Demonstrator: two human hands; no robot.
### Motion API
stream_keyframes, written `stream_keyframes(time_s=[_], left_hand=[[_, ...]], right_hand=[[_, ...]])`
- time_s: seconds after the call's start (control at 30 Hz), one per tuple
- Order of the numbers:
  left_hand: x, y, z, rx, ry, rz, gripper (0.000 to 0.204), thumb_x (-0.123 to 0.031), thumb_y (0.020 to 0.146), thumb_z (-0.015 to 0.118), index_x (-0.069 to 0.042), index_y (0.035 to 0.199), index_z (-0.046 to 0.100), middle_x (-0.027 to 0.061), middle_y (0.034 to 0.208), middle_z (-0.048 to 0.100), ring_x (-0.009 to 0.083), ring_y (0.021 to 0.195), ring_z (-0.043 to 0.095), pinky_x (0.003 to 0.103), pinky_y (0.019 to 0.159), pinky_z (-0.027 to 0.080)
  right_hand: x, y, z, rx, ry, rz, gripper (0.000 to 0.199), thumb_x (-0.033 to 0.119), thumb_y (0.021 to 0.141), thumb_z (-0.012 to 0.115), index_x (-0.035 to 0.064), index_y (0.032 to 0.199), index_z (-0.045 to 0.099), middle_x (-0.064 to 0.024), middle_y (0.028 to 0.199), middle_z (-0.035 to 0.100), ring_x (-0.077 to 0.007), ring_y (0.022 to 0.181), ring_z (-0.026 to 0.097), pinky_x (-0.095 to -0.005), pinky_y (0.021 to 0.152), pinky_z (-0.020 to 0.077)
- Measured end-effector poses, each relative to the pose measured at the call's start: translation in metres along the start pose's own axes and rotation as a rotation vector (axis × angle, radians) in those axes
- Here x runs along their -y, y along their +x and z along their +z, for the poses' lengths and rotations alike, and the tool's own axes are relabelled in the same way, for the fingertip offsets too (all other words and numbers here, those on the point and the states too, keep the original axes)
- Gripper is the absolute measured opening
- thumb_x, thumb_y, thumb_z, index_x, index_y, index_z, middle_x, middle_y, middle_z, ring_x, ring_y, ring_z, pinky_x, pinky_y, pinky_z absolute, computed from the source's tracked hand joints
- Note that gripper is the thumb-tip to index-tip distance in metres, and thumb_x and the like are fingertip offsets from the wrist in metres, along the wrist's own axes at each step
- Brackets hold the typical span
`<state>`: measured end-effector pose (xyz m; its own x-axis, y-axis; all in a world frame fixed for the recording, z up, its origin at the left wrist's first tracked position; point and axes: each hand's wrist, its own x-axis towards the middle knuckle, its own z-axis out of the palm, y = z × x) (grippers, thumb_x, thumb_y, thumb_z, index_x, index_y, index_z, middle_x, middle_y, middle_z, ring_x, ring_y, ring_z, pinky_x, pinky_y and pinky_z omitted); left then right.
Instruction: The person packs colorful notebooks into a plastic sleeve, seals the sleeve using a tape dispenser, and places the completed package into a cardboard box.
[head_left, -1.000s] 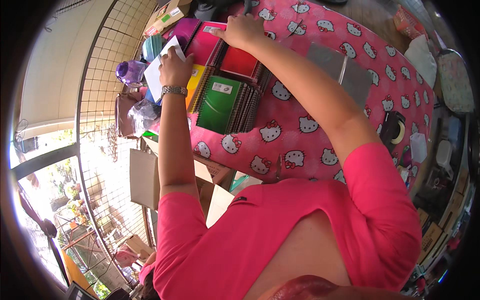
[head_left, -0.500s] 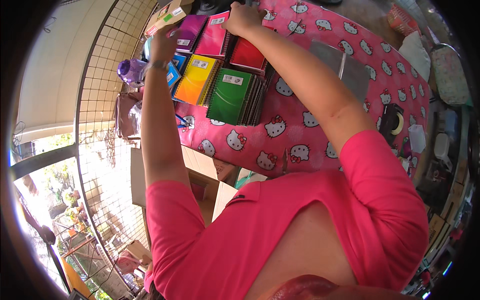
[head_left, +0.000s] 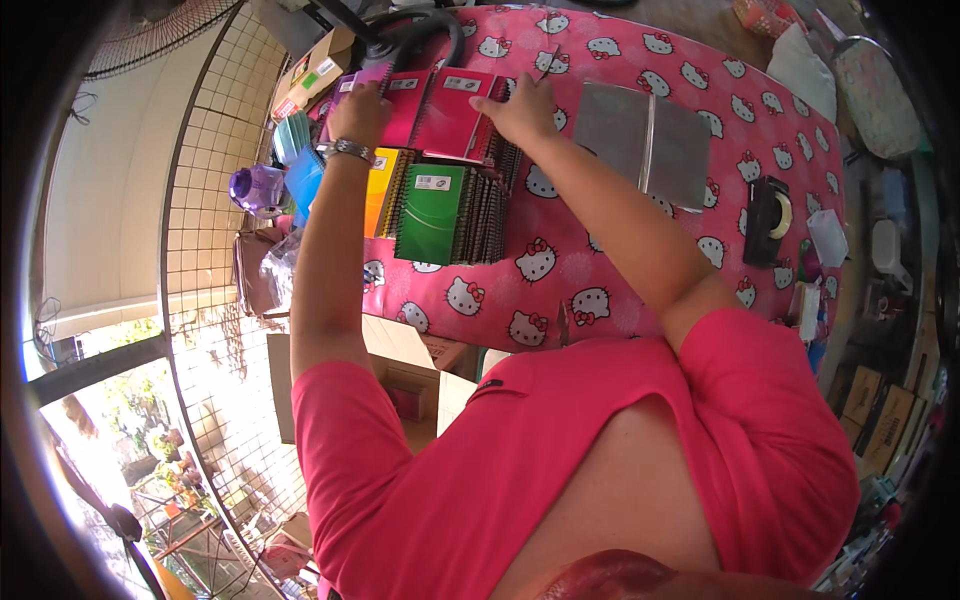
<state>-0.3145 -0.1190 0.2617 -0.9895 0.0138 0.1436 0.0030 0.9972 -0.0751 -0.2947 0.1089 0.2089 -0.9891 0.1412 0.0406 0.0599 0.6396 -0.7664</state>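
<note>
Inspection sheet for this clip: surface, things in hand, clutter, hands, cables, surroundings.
Surface: table under a pink cartoon-cat cloth.
Things in hand: red spiral notebook under the right hand; pink notebook at the left hand; green notebook and orange notebook lie nearer.
Clutter: grey folder, black tape dispenser, purple container.
Hands: left hand rests on the notebooks, watch on wrist; right hand presses on the red cover.
Cables: black cable at the far edge.
Surroundings: wire grid left, cardboard box below.
</note>
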Motion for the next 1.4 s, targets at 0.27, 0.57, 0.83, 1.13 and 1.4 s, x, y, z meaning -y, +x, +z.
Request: stream_keyframes(time_s=[0.27,0.57,0.83,1.13,1.4], left_hand=[[-0.035,-0.029,-0.004,-0.045,-0.005,0.019,0.026,-0.028,0.081,0.055,-0.007,0.093,0.065,0.013,0.1,0.063,0.0311,0.093,0.062,0.044,0.075,0.051],[0.033,-0.034,0.029,0.057,-0.203,-0.07,0.064,-0.06,0.072,0.062,-0.004,0.104,0.066,0.0168,0.095,0.067,0.0337,0.097,0.061,0.041,0.088,0.045],[0.038,-0.017,0.011,0.176,-0.515,-0.191,0.054,-0.04,0.071,0.072,-0.004,0.11,0.062,0.0131,0.106,0.065,0.0321,0.095,0.061,0.044,0.083,0.047],[-0.024,-0.103,-0.15,0.06,-1.553,0.149,0.054,-0.028,0.081,0.059,-0.002,0.128,0.047,0.0161,0.113,0.059,0.0213,0.1,0.058,0.033,0.084,0.047],[-0.065,-0.229,-0.043,-0.175,-2.221,-0.6,0.033,-0.032,0.091,0.055,-0.006,0.111,0.056,0.0079,0.111,0.059,0.0164,0.099,0.059,0.032,0.082,0.05]], right_hand=[[0.025,-0.034,0.012,0.1,0.265,0.279,0.076,0.027,0.062,0.079,-0.0126,0.115,0.041,-0.0277,0.118,0.05,-0.0381,0.109,0.053,-0.0403,0.092,0.0465],[0.033,-0.001,0.02,0.069,0.626,0.261,0.028,0.004,0.061,0.071,-0.0091,0.083,0.061,-0.018,0.08,0.064,-0.0242,0.065,0.062,-0.0372,0.054,0.0501],[0.098,0.008,-0.113,0.593,0.377,-0.719,0.036,0.009,0.066,0.07,-0.0012,0.099,0.062,-0.0188,0.091,0.066,-0.0272,0.087,0.063,-0.0335,0.08,0.049],[0.107,-0.022,-0.132,0.49,0.015,-1.173,0.045,0.014,0.074,0.069,0.0039,0.114,0.051,-0.0142,0.095,0.055,-0.025,0.084,0.055,-0.0374,0.074,0.044],[0.071,-0.106,-0.055,0.439,0.418,-0.807,0.071,0.04,0.083,0.065,-0.0013,0.132,0.034,-0.0237,0.094,0.062,-0.0382,0.077,0.063,-0.0375,0.07,0.0499]])
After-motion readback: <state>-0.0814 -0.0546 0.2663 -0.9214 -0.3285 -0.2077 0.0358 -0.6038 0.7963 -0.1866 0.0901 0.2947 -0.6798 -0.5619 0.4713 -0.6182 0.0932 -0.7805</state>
